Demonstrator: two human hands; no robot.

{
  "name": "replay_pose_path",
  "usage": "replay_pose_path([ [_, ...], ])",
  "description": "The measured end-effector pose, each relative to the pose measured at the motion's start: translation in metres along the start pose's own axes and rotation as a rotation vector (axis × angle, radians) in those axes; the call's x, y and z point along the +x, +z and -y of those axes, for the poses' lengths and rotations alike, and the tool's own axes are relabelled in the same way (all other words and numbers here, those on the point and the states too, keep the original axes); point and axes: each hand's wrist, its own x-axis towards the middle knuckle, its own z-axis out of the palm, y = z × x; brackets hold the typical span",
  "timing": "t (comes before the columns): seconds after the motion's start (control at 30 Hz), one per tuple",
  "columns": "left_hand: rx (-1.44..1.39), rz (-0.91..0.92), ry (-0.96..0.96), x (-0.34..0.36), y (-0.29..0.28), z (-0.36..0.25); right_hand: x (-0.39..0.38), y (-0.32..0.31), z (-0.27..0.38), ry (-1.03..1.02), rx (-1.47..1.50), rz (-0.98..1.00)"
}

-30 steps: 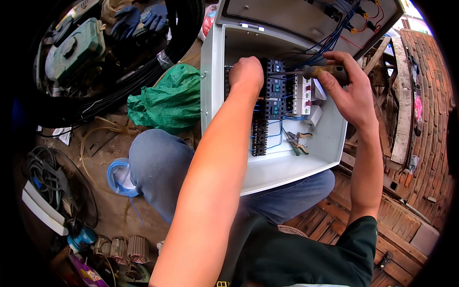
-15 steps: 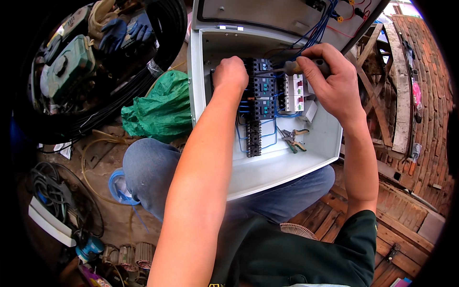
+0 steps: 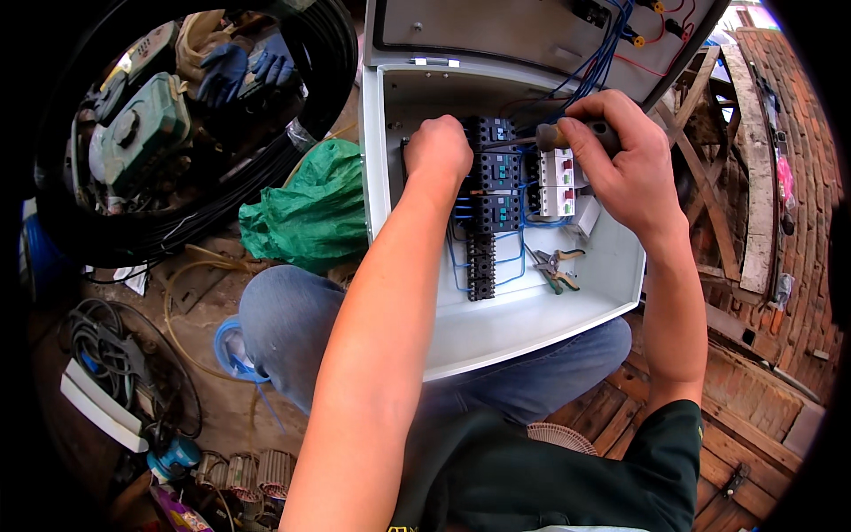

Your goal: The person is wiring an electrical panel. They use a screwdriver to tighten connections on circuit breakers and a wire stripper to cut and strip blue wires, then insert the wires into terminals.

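Note:
A grey metal electrical enclosure (image 3: 532, 332) rests across my lap with its door (image 3: 505, 35) swung up at the far side. Inside stands a column of black contactors (image 3: 503, 167), with a black terminal strip (image 3: 481, 266) nearer me. My right hand (image 3: 625, 168) grips a screwdriver (image 3: 551, 136) by its dark handle, and the shaft points left over the contactors. At the contactors' left side my left hand (image 3: 439, 155) is closed; its fingertips and whatever they pinch are hidden. White circuit breakers (image 3: 557, 183) sit right of the contactors.
Pliers (image 3: 560, 273) with worn grips lie on the enclosure floor. Blue wires (image 3: 596, 55) hang from the door. Left of the box are a green plastic sack (image 3: 306, 213) and a big black cable coil (image 3: 235, 182). A brick wall (image 3: 798, 177) stands at the right.
The whole view has shifted slightly, so everything sits a little lower and further right. Both hands keep nearly the same place against the contactors.

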Motion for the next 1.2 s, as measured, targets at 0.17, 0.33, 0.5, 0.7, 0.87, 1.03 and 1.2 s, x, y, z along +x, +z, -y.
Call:
replay_pose_path([
  [0.17, -0.003, -0.017, -0.012, 0.002, 0.002, 0.001, -0.001, 0.0, 0.001, 0.011, 0.014, 0.009],
  [0.33, 0.008, -0.013, 0.001, 0.006, 0.007, 0.006, -0.002, -0.003, 0.004, -0.005, 0.073, 0.042],
  [0.5, 0.014, -0.043, 0.05, -0.002, 0.008, 0.006, -0.003, -0.013, -0.002, -0.114, -0.005, 0.119],
  [0.7, 0.035, -0.071, 0.117, -0.001, 0.012, 0.008, -0.004, -0.011, -0.006, -0.091, 0.057, 0.114],
  [0.87, 0.08, -0.063, 0.034, -0.004, 0.009, -0.004, -0.009, -0.01, -0.01, -0.081, 0.042, 0.066],
  [1.03, 0.085, -0.05, -0.002, -0.005, 0.009, -0.004, -0.007, -0.006, -0.014, -0.125, 0.03, 0.041],
  [1.2, 0.095, -0.05, 0.022, -0.005, 0.01, -0.003, -0.004, -0.005, -0.014, -0.142, 0.087, 0.045],
])
